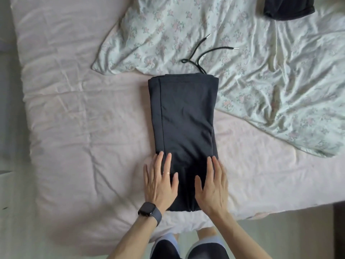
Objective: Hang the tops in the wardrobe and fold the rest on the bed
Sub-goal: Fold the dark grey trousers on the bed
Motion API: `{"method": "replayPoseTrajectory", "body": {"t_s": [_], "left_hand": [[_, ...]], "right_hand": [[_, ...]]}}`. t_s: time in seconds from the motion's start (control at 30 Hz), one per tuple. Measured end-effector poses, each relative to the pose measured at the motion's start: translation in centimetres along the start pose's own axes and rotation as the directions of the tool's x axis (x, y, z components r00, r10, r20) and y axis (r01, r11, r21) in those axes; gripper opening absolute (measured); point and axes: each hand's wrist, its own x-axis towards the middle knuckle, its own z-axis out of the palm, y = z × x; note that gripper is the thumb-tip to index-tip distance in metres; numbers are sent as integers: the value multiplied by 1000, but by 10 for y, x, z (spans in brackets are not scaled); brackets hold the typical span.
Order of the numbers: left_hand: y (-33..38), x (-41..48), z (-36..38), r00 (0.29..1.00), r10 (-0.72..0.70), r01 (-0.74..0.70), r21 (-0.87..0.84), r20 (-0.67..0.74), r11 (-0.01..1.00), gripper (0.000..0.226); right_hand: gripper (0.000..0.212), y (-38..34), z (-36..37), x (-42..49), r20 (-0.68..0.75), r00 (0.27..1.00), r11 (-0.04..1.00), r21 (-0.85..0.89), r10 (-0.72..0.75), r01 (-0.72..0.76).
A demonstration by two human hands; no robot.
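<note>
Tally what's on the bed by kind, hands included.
Dark garments: 2, the folded garment and the far garment
Bedding: 2, floral duvet and pink sheet
Hands: 2, left hand and right hand, both flat on the folded garment
Total: 6

Under the left hand [160, 184] and right hand [212, 187], the folded sweatpants [184, 116] are a plain charcoal-navy. Their drawstring [197, 58], at the end far from the hands, is black with silver tips. The bed sheet [84, 109] on either side of the hands is plain pale pink. Beyond them and to the right, the duvet [261, 81] is off-white, printed with faded pink roses and grey-green leaves. Far past the right hand lies a black garment [287, 8]. The smartwatch [147, 209] on the left wrist is black with a slate band. Nearer than the wrists, the shorts [205, 249] are black, edged in light blue.
</note>
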Motion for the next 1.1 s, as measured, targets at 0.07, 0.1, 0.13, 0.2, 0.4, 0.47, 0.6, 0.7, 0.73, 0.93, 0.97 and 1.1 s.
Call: {"method": "replayPoseTrajectory", "body": {"t_s": [0.07, 0.1, 0.13, 0.2, 0.4, 0.47, 0.6, 0.7, 0.73, 0.93, 0.97, 1.1], "left_hand": [[1, -33, 3, 996, -94, 94, -55, 7, 994, 66], [1, -49, 2, 990, -141, 141, -82, 12, 987, 64], [2, -60, 1, 981, -192, 194, -109, 28, 975, 61], [3, -76, -3, 954, -292, 300, -142, 75, 943, 52], [2, -89, -8, 878, -375, 427, -132, 298, 895, 54], [-4, -93, -7, 862, -382, 468, -236, 332, 851, 50], [-16, -108, -2, 851, -370, 507, -394, 373, 767, 38], [-20, -113, 1, 819, -423, 572, -484, 388, 663, 33], [-20, -113, 1, 801, -434, 597, -503, 412, 625, 32], [-33, -113, -3, 807, -444, 589, -593, 389, 550, 18], [-35, -113, -3, 810, -446, 584, -590, 380, 558, 18], [-33, -113, 6, 782, -482, 621, -548, 395, 560, 18]], "right_hand": [[59, 12, -6, -20, 27, 996, 994, 69, 82, -83], [53, 17, -11, -30, 61, 991, 987, 101, 115, -121], [46, 23, -16, -38, 108, 983, 980, 120, 148, -161], [34, 35, -24, -54, 218, 958, 971, 107, 187, -214], [25, 52, -31, -69, 412, 882, 899, 259, 228, -353], [14, 55, -30, -71, 378, 899, 879, 322, 223, -353], [15, 63, -22, -89, 327, 916, 858, 376, 232, -351], [12, 63, -13, -94, 328, 916, 830, 425, 231, -362], [8, 63, -12, -93, 322, 918, 825, 436, 231, -361], [16, 75, -21, -97, 107, 971, 865, 441, 212, -238], [16, 77, -22, -98, 80, 972, 868, 439, 220, -232], [12, 78, -18, -94, 155, 954, 878, 374, 257, -298]]}}
